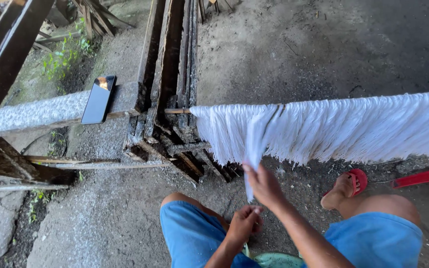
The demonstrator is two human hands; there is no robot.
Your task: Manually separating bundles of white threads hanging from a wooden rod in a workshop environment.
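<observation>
White fibre bundle [252,149] hangs from pole, pinched between both hands: right [265,187] above left [244,223].

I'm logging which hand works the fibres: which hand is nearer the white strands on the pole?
Right. The right hand touches a bunch of the white strands; the left hand sits lower, between the knees.

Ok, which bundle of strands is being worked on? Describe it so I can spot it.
Find the horizontal pole draped with white strands. Near its left end, one narrow bundle hangs lower than the rest, gathered together, with the right hand holding it.
</observation>
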